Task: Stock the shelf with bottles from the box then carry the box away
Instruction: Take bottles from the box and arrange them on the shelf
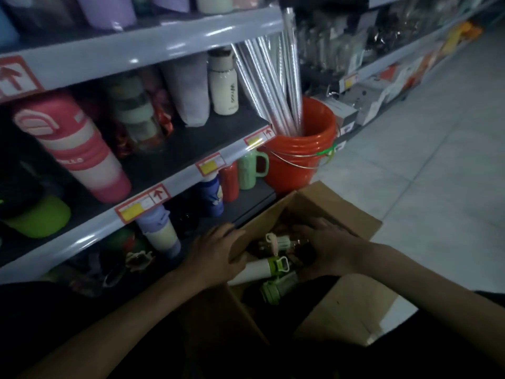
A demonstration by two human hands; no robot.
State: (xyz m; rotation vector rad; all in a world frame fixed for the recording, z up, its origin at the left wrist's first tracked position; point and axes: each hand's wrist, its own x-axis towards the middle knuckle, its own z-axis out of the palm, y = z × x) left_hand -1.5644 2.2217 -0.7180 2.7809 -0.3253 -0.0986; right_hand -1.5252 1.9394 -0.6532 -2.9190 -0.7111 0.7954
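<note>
head cam | worn, faces forward-down | close over box | shelf at left

We are in a shop aisle: grey shelves carry rows of bottles and cups, shelf edges bear red-and-yellow price labels, an orange bucket of wrapped rolls sits on the tiled floor, and packaged goods line the racks beyond.

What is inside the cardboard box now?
Inside the cardboard box lie a white bottle with a green lid, a green-capped bottle and a dark bottle held by the right hand. What lies beneath them is hidden.
</note>
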